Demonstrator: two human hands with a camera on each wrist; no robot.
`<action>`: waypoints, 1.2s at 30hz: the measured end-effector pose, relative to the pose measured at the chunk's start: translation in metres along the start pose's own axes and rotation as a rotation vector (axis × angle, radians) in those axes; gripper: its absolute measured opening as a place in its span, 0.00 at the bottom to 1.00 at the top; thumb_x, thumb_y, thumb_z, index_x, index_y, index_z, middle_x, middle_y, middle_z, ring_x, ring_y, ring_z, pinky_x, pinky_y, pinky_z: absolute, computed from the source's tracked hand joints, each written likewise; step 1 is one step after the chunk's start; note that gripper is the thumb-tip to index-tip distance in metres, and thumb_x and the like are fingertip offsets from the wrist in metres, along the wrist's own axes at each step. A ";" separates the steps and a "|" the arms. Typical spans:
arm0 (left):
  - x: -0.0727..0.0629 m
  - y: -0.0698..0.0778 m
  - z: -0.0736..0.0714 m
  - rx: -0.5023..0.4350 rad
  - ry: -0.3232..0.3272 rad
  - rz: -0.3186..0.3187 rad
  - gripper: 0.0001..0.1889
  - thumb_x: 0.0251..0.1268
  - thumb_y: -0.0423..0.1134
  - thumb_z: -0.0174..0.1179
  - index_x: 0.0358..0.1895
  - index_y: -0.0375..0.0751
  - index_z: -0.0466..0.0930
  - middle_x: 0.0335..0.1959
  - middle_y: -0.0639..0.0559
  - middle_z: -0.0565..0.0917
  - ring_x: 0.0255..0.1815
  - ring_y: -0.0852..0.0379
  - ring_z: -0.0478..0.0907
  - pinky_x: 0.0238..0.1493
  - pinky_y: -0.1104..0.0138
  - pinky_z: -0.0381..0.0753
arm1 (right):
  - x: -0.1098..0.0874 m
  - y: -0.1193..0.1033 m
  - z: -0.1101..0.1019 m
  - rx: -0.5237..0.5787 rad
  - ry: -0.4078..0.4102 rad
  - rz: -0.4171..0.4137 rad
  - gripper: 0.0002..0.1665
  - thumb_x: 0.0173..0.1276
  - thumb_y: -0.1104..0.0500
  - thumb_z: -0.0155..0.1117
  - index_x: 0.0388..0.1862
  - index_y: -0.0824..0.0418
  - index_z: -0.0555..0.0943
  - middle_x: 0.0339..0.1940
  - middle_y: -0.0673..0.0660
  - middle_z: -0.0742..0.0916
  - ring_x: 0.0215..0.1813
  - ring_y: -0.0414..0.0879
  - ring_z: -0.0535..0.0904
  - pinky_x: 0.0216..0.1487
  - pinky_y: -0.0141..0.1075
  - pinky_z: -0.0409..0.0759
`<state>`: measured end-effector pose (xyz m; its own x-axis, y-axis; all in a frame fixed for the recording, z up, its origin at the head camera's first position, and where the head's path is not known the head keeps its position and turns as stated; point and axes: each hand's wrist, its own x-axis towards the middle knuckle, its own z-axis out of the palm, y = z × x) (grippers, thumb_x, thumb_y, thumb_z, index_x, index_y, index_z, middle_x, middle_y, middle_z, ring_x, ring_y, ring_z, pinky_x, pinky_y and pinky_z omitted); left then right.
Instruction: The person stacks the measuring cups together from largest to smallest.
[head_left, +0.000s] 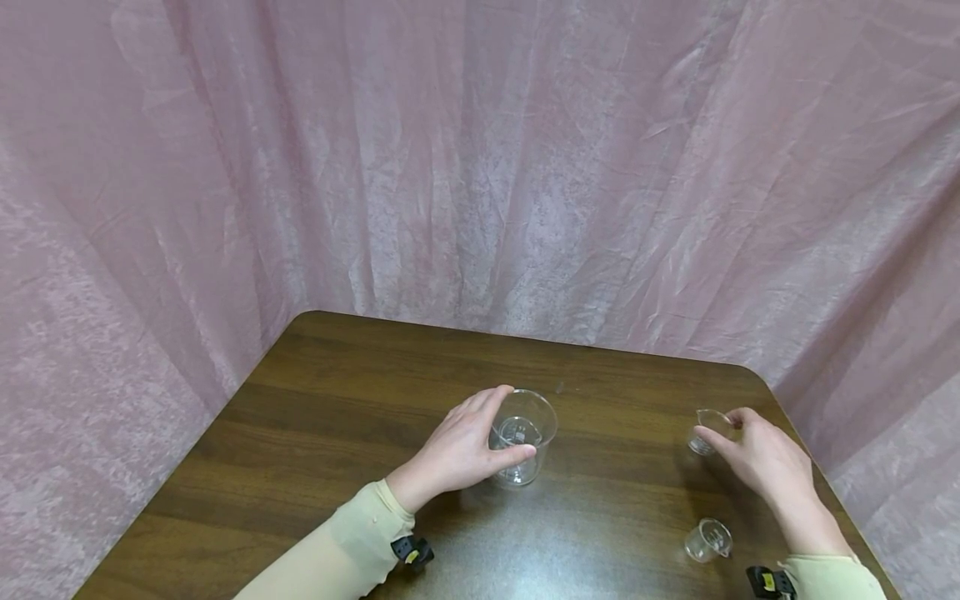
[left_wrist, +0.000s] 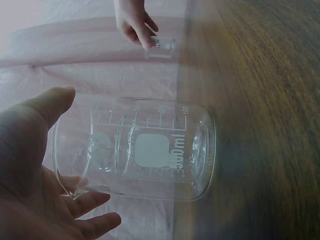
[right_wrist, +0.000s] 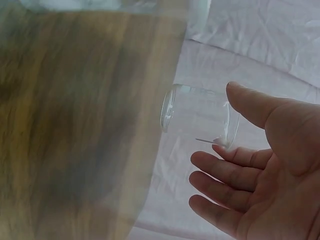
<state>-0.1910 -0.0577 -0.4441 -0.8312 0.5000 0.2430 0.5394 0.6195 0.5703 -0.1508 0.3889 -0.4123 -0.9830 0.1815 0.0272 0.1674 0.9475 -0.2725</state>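
In the head view, a large clear glass beaker stands upright on the wooden table. My left hand spans its rim, thumb on the near side and fingers on the far side. White volume marks show on its wall. A second, smaller rim inside suggests a nested beaker. To the right, my right hand holds a small beaker by its rim between thumb and index finger; the other fingers extend below. Whether its base touches the table I cannot tell. Another small beaker stands nearer me.
The brown wooden table has rounded far corners, and its right edge runs close to my right arm. Pink velvety curtains hang behind and at both sides. A black device is strapped at each wrist.
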 end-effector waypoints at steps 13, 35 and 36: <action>0.000 0.000 0.000 0.009 0.004 0.005 0.47 0.70 0.68 0.71 0.83 0.44 0.67 0.77 0.41 0.77 0.79 0.42 0.72 0.78 0.41 0.70 | 0.001 -0.029 -0.003 0.026 0.025 -0.006 0.50 0.76 0.24 0.63 0.68 0.70 0.77 0.58 0.74 0.88 0.57 0.73 0.85 0.39 0.60 0.81; 0.000 -0.001 0.000 0.001 0.000 0.003 0.48 0.70 0.68 0.71 0.83 0.44 0.67 0.77 0.42 0.76 0.79 0.43 0.72 0.78 0.41 0.70 | -0.002 -0.061 -0.005 0.078 0.091 -0.076 0.46 0.76 0.30 0.69 0.67 0.69 0.79 0.44 0.65 0.90 0.53 0.69 0.86 0.43 0.64 0.81; 0.000 -0.001 0.000 0.001 0.000 0.003 0.48 0.70 0.68 0.71 0.83 0.44 0.67 0.77 0.43 0.77 0.79 0.43 0.72 0.78 0.41 0.70 | -0.002 -0.062 -0.005 0.079 0.093 -0.078 0.46 0.76 0.30 0.69 0.67 0.69 0.79 0.43 0.65 0.90 0.52 0.68 0.86 0.43 0.64 0.81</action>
<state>-0.1918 -0.0578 -0.4449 -0.8298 0.5017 0.2443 0.5416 0.6187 0.5691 -0.1583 0.3312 -0.3903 -0.9810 0.1352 0.1395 0.0807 0.9367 -0.3406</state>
